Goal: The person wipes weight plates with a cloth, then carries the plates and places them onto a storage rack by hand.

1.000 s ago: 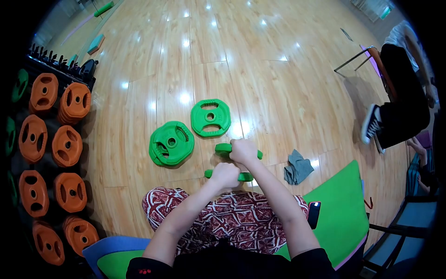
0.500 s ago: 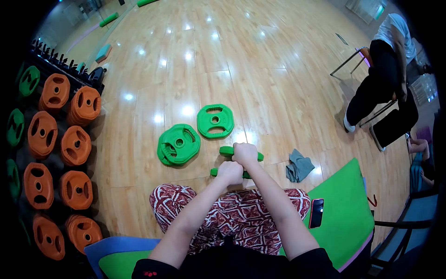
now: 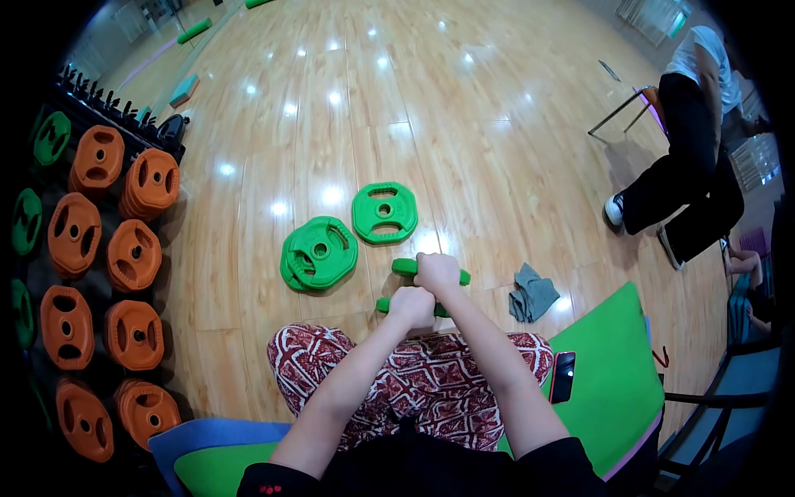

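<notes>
Low in front of my lap, my left hand (image 3: 412, 307) is closed round what looks like a small green dumbbell (image 3: 383, 305), whose ends stick out on both sides of the fist. Just beyond, touching it, my right hand (image 3: 438, 274) grips a similar green dumbbell (image 3: 404, 267). Both handles are hidden by the fingers. Ahead and to the left, a green weight plate (image 3: 339, 269) lies on the floor, apparently on top of another. Beside it lies a single green weight plate (image 3: 384, 230). My crossed legs in patterned trousers (image 3: 306, 356) are below my hands.
A crumpled grey cloth (image 3: 532, 295) lies on the wooden floor to the right. A phone (image 3: 562, 377) rests on the green mat (image 3: 617, 364). Stacked orange plates (image 3: 69, 327) line a rack at left. At right, a person (image 3: 687, 157) is beside a chair (image 3: 617, 113).
My hands and the green dumbbells stay almost where they were. At right, the other person's near foot has shifted slightly left and up. The camera view has moved a little.
</notes>
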A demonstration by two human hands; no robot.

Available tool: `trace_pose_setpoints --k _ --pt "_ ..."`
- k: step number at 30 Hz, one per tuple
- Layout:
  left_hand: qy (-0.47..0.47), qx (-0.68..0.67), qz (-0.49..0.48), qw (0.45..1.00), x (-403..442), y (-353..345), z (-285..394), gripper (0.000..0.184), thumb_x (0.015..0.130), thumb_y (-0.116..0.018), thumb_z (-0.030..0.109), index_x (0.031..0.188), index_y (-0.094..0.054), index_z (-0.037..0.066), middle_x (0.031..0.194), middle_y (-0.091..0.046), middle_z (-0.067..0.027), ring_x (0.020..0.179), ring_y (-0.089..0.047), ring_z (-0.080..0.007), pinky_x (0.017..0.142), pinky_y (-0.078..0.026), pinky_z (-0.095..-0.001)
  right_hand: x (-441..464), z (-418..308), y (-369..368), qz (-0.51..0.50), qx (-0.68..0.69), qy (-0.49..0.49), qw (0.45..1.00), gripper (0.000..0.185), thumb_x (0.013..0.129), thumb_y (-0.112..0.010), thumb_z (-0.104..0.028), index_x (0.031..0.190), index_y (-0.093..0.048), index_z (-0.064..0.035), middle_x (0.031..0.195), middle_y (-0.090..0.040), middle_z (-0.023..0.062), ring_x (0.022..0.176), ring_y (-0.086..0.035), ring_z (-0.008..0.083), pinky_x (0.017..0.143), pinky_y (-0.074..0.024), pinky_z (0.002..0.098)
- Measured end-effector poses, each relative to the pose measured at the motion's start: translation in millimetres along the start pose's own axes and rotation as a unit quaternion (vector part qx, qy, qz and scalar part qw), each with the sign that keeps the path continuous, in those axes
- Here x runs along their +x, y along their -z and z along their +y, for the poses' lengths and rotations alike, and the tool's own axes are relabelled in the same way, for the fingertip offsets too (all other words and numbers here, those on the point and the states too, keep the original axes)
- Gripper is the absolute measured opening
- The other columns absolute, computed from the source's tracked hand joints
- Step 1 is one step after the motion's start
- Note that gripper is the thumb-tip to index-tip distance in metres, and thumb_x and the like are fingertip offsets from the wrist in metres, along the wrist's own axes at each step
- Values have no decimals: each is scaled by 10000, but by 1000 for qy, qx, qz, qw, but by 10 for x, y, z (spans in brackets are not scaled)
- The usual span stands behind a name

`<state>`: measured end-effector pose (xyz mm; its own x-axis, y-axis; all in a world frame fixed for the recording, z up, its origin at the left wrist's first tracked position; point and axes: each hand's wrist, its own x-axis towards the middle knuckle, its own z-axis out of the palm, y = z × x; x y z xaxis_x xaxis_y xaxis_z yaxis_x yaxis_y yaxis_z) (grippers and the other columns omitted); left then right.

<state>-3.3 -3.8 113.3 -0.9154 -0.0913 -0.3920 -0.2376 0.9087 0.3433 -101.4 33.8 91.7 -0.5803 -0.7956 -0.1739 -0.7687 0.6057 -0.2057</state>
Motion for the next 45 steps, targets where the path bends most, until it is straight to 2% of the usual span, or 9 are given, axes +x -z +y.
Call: trace_pose_setpoints --k 10,16,18,21,23,27,33,38,45 --pt "-11 -5 -3 1000 -113 -77 36 194 602 -582 230 677 -637 60 713 -621 -133 668 -618 -260 614 -491 -373 -105 -38 -44 17 17 11 1000 154 590 -589 -156 722 -584 -77 663 -602 137 610 -602 274 545 -476 380" --pt "-24 0 23 999 -71 -28 23 185 603 -570 208 675 -633 50 711 -619 -145 658 -616 -274 601 -493 -377 -40 -9 28 8 43 -17 999 152 598 -570 -142 726 -587 -61 669 -600 156 614 -599 300 568 -480 396" --pt "-26 -24 9 999 -95 99 43 189 609 -560 208 681 -627 46 664 -603 -162 638 -605 -305 617 -484 -393 89 43 168 15 49 -30 998 161 603 -566 -143 736 -592 -56 671 -599 159 618 -598 306 573 -480 401" --pt "-42 -28 5 999 -293 533 232 188 613 -546 200 682 -627 45 683 -603 -174 659 -604 -309 620 -484 -403 31 -19 480 -4 53 -32 998 166 613 -558 -153 732 -604 -47 671 -596 169 627 -596 316 577 -480 407" --pt "-65 -25 -4 998 -464 850 369 191 610 -540 191 693 -625 42 705 -602 -179 684 -602 -310 615 -482 -413 -57 -111 886 -6 28 36 999 171 621 -554 -164 719 -611 -36 667 -591 182 631 -591 325 579 -475 415" --pt "-92 -1 -7 996 -785 1379 558 191 601 -540 185 694 -621 38 698 -601 -171 681 -600 -313 606 -481 -417 -277 -318 1753 11 12 73 997 167 621 -549 -168 693 -605 -27 660 -585 193 630 -583 337 576 -466 426" --pt "-108 58 67 990 -1047 1890 737 199 585 -547 182 694 -623 34 671 -593 -175 640 -596 -317 581 -480 -414 -564 -602 2527 16 0 98 995 167 593 -551 -125 709 -596 -14 688 -587 190 670 -579 341 599 -459 424" --pt "-73 56 63 994 -1046 1877 743 197 576 -554 172 688 -626 28 675 -595 -176 636 -597 -316 578 -485 -403 -491 -556 2351 5 -4 94 996 183 589 -555 -129 727 -594 -16 693 -590 186 674 -579 341 596 -456 428" --pt "-39 17 56 998 -678 1046 443 193 595 -560 188 709 -632 50 684 -602 -164 641 -605 -303 591 -488 -402 -244 -246 1103 -12 -1 115 993 181 607 -565 -181 722 -585 -42 680 -591 176 657 -587 330 573 -458 436"
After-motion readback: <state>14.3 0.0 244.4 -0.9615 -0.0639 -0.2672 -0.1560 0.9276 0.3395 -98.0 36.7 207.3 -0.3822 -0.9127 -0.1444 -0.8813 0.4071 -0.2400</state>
